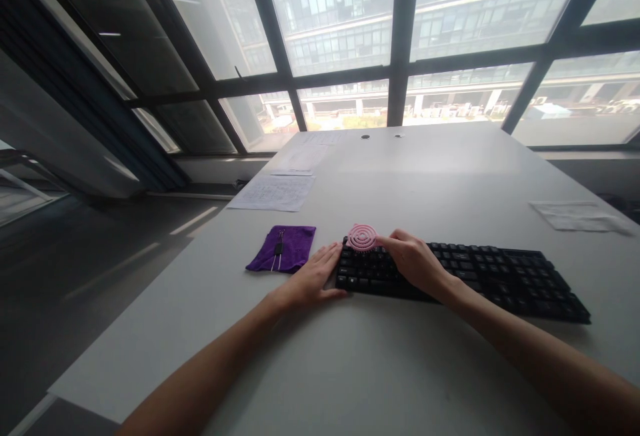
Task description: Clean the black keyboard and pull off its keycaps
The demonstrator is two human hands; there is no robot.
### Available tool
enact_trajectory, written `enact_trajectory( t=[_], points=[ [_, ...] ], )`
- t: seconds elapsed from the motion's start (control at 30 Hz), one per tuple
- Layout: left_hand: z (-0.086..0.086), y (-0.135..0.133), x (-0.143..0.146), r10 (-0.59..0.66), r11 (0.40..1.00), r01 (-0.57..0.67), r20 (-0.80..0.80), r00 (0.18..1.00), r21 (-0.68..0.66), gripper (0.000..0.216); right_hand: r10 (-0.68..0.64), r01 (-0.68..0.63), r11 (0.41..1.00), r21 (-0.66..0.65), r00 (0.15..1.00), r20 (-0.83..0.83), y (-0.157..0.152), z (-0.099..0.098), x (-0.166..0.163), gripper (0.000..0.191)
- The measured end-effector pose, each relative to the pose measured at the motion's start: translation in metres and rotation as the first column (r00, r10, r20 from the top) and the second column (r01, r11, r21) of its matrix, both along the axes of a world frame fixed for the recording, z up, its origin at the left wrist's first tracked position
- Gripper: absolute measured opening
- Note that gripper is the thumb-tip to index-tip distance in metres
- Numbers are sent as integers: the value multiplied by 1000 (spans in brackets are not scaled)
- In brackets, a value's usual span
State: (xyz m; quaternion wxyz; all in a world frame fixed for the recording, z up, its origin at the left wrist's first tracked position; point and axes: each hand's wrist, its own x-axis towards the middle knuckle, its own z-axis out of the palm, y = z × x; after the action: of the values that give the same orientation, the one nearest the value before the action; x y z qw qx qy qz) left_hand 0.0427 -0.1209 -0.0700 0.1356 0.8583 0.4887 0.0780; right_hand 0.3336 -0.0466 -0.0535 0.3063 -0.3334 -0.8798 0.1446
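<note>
A black keyboard (480,269) lies across the white desk in front of me. Over the upper left keys is a round pink scrubber (362,238) with concentric rings and short bristles along its lower edge. My right hand (413,259) is closed on the right side of this scrubber, its forearm crossing the keyboard. My left hand (316,276) rests against the keyboard's left end, fingers stretched out and thumb apart near the front corner. Just left of that hand lies a folded purple cloth (297,243), with a black binder clip (279,249) on top of it.
Sheets of paper (275,193) lie along the left side of the white desk (400,189). A pale flat packet or tissue (575,216) lies on the right side. Large windows (340,16) stand behind the desk, and a dark curtain (90,83) hangs at the left.
</note>
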Motion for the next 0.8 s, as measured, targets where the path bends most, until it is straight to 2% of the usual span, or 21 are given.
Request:
enact_trajectory(
  t=[0.1, 0.27, 0.53, 0.8],
  points=[
    [1, 0, 0, -3, 1000, 3, 4, 1000, 3, 102, -24, 23, 1000, -15, 999, -25, 0, 0, 0, 40],
    [0, -1, 0, 2, 1000, -2, 1, 1000, 8, 102, 22, -22, 1000, -12, 1000, -5, 0, -1, 0, 39],
    [-3, 1, -1, -14, 1000, 14, -8, 1000, 24, 103, -81, 80, 996, -39, 997, -12, 1, -3, 0, 38],
    [-3, 1, -3, -25, 999, 24, 19, 1000, 39, 102, -113, 113, 993, -35, 994, -8, 2, -2, -1, 36]
  ],
)
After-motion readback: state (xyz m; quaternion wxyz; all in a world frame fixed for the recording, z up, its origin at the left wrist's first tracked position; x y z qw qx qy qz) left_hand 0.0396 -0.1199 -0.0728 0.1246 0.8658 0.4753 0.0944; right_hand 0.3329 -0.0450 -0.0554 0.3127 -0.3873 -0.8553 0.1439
